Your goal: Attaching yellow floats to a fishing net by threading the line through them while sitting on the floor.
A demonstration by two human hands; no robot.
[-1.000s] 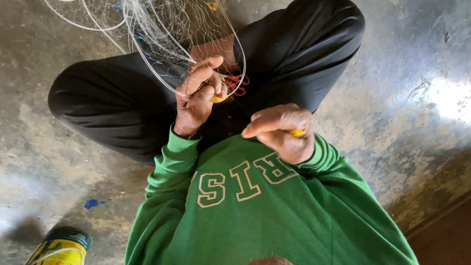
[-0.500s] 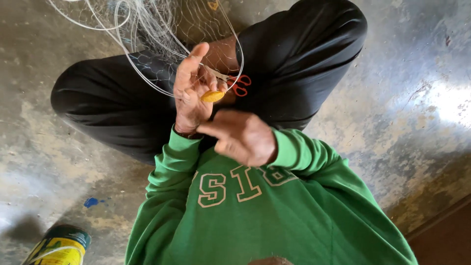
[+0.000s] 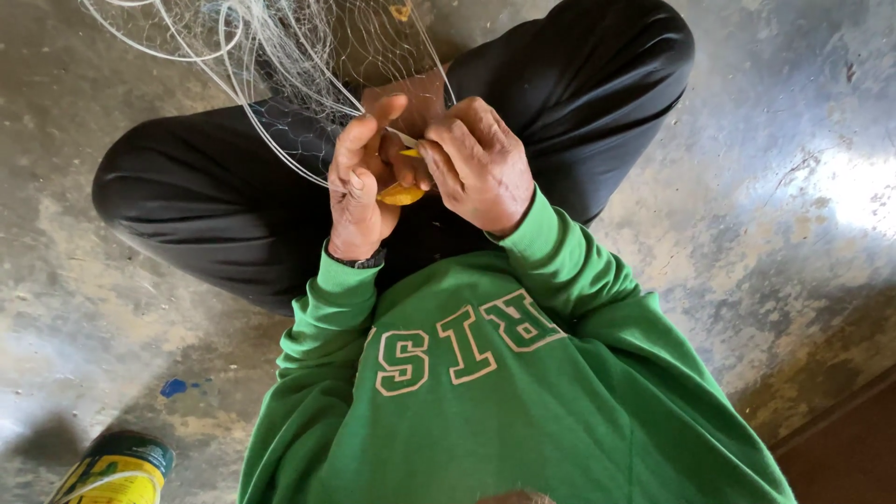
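The left hand [image 3: 359, 177] is raised over the lap with its fingers curled and the forefinger pointing up, strands of the pale fishing net [image 3: 280, 56] running across them; it closes around a small yellow netting needle [image 3: 401, 194], whose rounded end shows just below the palm. The right hand [image 3: 481, 163] sits right beside it, touching it, fingertips pinched together on the upper part of the same needle and on the white line that comes out there. The net spreads up and away from both hands, draped over the black trousers [image 3: 215, 205] of the crossed legs. Below the hands lie the green sweatshirt [image 3: 485, 401] sleeves. Well off from the left hand, on the concrete floor [image 3: 775, 187], stands a yellow can [image 3: 117, 467]
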